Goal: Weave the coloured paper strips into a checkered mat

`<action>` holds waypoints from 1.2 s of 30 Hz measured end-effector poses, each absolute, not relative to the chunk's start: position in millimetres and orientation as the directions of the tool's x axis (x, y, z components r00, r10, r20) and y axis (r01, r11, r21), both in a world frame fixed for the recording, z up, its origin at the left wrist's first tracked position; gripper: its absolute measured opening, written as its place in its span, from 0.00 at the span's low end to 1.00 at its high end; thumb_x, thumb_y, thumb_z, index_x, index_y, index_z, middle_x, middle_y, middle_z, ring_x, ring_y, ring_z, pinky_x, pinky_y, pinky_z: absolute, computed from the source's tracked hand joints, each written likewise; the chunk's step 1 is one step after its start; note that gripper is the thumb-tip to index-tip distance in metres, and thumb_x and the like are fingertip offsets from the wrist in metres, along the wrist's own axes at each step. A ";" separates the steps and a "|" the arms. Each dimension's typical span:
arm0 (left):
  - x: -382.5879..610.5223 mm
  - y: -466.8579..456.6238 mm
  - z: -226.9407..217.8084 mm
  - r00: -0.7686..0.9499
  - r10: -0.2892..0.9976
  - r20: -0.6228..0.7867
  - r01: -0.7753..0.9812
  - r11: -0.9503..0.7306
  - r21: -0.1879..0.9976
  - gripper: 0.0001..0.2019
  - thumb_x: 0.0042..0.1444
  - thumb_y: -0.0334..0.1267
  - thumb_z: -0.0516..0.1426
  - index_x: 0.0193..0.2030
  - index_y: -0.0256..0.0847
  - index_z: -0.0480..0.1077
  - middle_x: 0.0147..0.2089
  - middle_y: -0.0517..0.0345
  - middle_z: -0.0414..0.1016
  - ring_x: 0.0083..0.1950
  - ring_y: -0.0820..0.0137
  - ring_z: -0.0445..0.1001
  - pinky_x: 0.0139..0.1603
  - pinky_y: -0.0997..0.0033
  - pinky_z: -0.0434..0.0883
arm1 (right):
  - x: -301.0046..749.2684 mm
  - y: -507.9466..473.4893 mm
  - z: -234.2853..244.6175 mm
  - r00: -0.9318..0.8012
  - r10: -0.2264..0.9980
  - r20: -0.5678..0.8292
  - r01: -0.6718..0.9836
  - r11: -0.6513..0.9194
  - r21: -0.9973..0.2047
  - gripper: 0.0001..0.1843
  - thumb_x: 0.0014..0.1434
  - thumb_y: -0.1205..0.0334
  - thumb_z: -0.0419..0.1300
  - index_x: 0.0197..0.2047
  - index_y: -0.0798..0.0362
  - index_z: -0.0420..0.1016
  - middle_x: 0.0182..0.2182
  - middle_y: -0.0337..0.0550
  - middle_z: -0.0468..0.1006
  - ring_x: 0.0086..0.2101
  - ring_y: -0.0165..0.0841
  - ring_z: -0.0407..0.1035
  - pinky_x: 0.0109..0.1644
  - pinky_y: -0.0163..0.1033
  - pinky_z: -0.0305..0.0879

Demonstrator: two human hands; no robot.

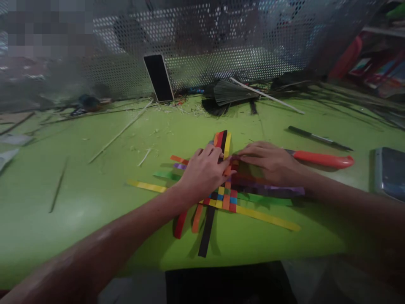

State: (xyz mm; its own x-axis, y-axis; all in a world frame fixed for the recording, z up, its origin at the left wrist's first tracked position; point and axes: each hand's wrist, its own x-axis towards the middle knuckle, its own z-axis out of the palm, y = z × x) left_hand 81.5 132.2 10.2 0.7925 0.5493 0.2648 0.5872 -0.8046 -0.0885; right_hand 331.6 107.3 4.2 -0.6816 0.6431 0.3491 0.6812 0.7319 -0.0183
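Note:
A small mat of woven coloured strips (220,197) lies on the green table, with loose ends in yellow, green, purple, orange, red and black sticking out around it. My left hand (205,171) rests over the weave's left and upper part, fingers bent and closed on the strips. My right hand (272,162) comes in from the right, its fingertips pressed together at the weave's upper right edge, at a dark red strip. The fingers cover the contact points. A long yellow strip (268,217) runs out to the right below my right hand.
A red-handled knife (324,159) lies just beyond my right hand, with a pen (319,138) behind it. At right is a phone (390,171); another phone (159,78) leans on the perforated metal panel (196,55). Dark bristles (232,93) and thin sticks lie at the back.

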 end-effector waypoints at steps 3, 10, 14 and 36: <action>80.6 133.3 8.8 0.796 0.534 0.284 0.574 -0.815 -0.077 0.17 0.71 0.47 0.54 0.48 0.37 0.79 0.49 0.43 0.74 0.54 0.51 0.71 0.48 0.54 0.72 | 330.7 105.2 4.6 -0.689 0.676 0.261 0.714 0.695 0.085 0.21 0.69 0.66 0.53 0.62 0.54 0.75 0.57 0.50 0.80 0.54 0.46 0.71 0.55 0.52 0.70; 73.1 129.0 14.7 0.810 0.538 0.234 0.551 -0.835 0.013 0.24 0.70 0.55 0.52 0.49 0.36 0.79 0.52 0.40 0.72 0.57 0.50 0.71 0.53 0.48 0.71 | 329.4 105.7 7.8 -0.705 0.679 0.204 0.706 0.699 0.113 0.25 0.68 0.67 0.53 0.66 0.51 0.70 0.59 0.48 0.78 0.55 0.46 0.70 0.51 0.49 0.65; 67.4 124.1 15.7 0.817 0.534 0.216 0.537 -0.842 0.052 0.30 0.68 0.61 0.50 0.54 0.35 0.77 0.59 0.37 0.70 0.60 0.48 0.69 0.57 0.47 0.71 | 328.2 105.9 6.0 -0.698 0.685 0.206 0.715 0.680 0.161 0.27 0.67 0.71 0.50 0.68 0.53 0.69 0.58 0.50 0.79 0.54 0.47 0.69 0.49 0.49 0.64; 69.0 122.5 15.0 0.859 0.469 0.204 0.476 -0.879 0.018 0.20 0.70 0.50 0.55 0.55 0.34 0.74 0.67 0.44 0.70 0.68 0.51 0.64 0.64 0.50 0.68 | 321.4 106.9 9.8 -0.726 0.632 0.271 0.680 0.718 0.150 0.18 0.72 0.58 0.54 0.52 0.60 0.80 0.51 0.57 0.80 0.46 0.44 0.71 0.49 0.50 0.72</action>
State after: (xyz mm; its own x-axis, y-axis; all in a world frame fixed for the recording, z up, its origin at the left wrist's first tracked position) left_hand 69.0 122.5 15.0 0.8592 0.4693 0.2037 0.4759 -0.8793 0.0180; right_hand 321.4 106.9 9.8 -0.7261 0.6319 0.2710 0.6803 0.7176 0.1495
